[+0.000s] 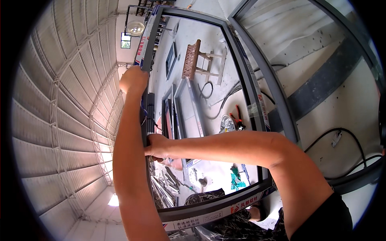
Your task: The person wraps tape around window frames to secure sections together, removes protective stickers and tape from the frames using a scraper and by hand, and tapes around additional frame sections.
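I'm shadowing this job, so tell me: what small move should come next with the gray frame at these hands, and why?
I'd probably firm the left hand and right hand on the left bar of the gray frame before shifting it: both are at that bar, fingers partly hidden, while no hand is on the right bar.

It is bright in here. Daylight comes through the small window (126,41) far off. The roof (60,100) on the left is grey, but one low part glows so white that its lines fade away. The floor (193,32) looks pale and shiny, and the black sleeve (327,217) is too dark to show many folds. Near the edges, the metal frame (213,204) bends like a bow. Black fills the corners. Small far things look fuzzy.
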